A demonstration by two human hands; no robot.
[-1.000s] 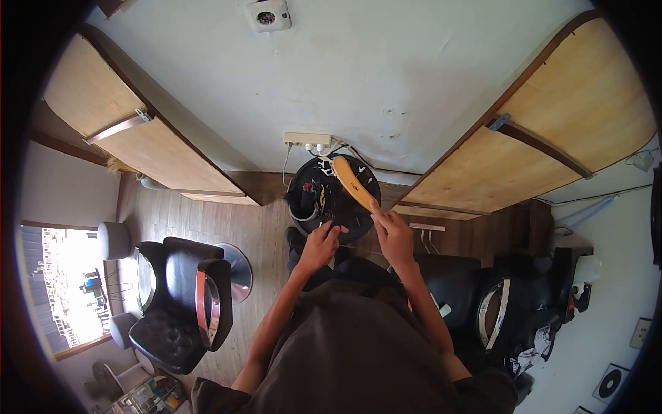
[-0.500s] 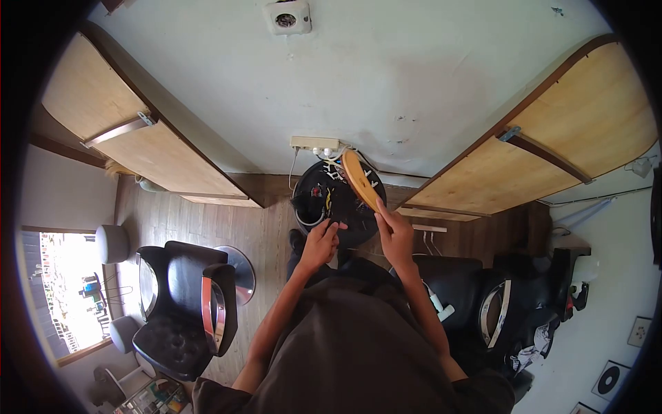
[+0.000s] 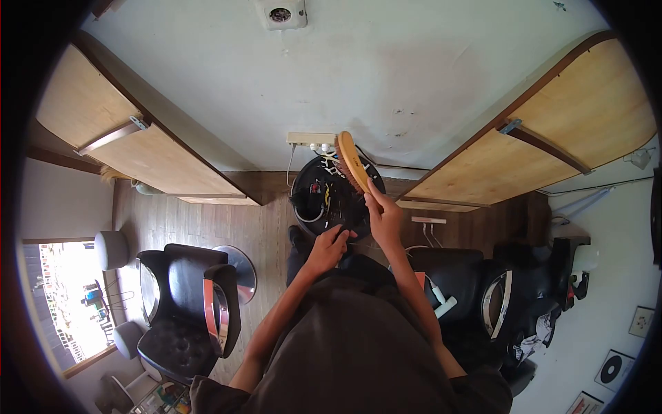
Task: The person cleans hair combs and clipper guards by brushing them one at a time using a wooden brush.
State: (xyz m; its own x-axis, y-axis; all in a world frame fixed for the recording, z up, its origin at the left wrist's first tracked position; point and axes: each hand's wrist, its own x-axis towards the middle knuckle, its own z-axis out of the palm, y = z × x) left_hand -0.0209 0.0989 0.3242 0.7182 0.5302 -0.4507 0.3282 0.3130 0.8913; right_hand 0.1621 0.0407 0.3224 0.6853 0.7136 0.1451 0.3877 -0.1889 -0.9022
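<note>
My right hand (image 3: 384, 215) is closed round the handle end of a wooden hairbrush (image 3: 353, 160). The brush tilts upward, its reddish-brown bristles facing left. My left hand (image 3: 327, 251) is closed at the near edge of a round black tray (image 3: 301, 181); something small and dark shows at its fingertips, too unclear to name. White hair clips (image 3: 332, 165), a yellow clip (image 3: 327, 196) and small red items (image 3: 315, 188) lie in the tray. A dark object with a pale curved rim (image 3: 310, 214) sits at its left side.
Behind the tray, a power strip (image 3: 310, 139) with plugs is fixed to the wall. Black salon chairs stand at left (image 3: 196, 265) and right (image 3: 448, 259). A white hair dryer (image 3: 445, 305) rests by the right chair. Slanted wooden panels (image 3: 186, 162) flank the wall.
My right hand has lifted the brush slightly up and left, turning its bristles into view. My left hand has shifted a little down and right, staying closed.
</note>
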